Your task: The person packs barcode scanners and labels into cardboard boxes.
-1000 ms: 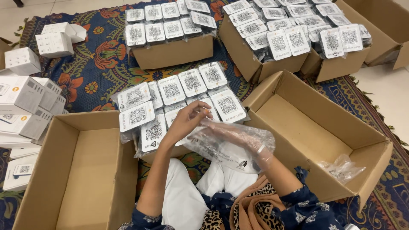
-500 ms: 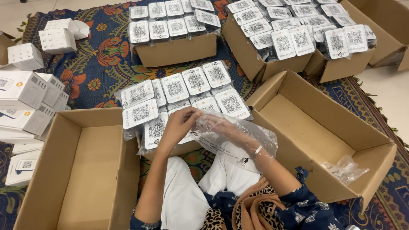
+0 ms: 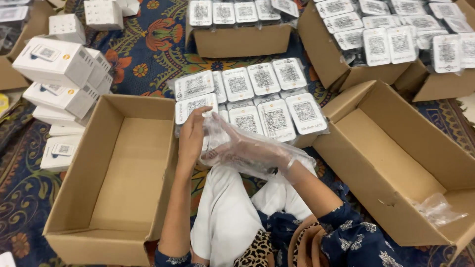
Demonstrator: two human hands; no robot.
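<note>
the person sits on the patterned rug and the step in hand looks like getting a clear plastic bag off, or onto, the right hand; which of the two cannot be told. the right hand lies inside the bag up to the wrist, fingers spread and loosely extended, gripping nothing firm. the left hand is bare, fingers curled around the bag's near-left edge at the right hand's fingertips, pinching the film there. both hands meet just near of the open carton packed with flat white packets, each with a square black-and-white code panel on its face, standing in rows.

the bag is thin, crinkled and see-through, with glare across it; it sits over the person's white-trousered lap, between the two empty cartons. judging from this, the next move calls for a steady pull along the fingers with the left hand while the right holds flat, since such film clings and bunches easily.

an empty brown carton stands to the left, another empty carton to the right with a second crumpled clear bag on its near rim. white boxes are stacked at far left, and more filled cartons sit along the far side.
</note>
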